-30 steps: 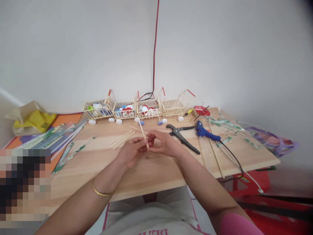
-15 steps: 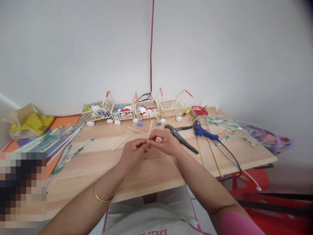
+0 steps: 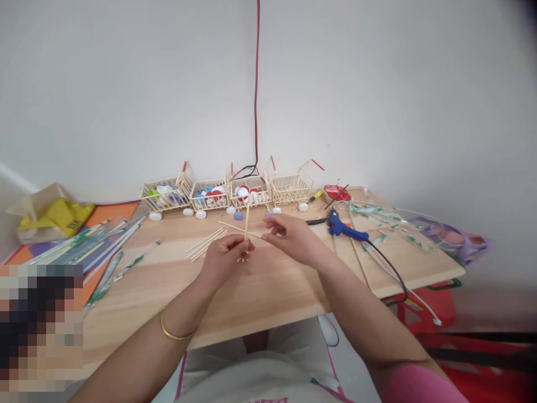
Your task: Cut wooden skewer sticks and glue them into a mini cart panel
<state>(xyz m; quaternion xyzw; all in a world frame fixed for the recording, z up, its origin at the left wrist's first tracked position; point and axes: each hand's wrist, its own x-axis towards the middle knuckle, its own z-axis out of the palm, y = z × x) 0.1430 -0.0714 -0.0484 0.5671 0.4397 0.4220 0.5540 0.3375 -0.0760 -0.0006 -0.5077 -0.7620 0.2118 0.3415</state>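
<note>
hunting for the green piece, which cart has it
The leftmost cart of the four: a bright green piece shows inside; no green shows in the others.

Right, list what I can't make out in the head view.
All in the head view:
Pale bits below the left hand, which grips a stick: too small to identify.
Whatever the black handle belongs to: hidden behind the right hand.
Pink lettering: cut off by the bottom edge.
Lower-left corner: covered by a pixelated patch.
</note>
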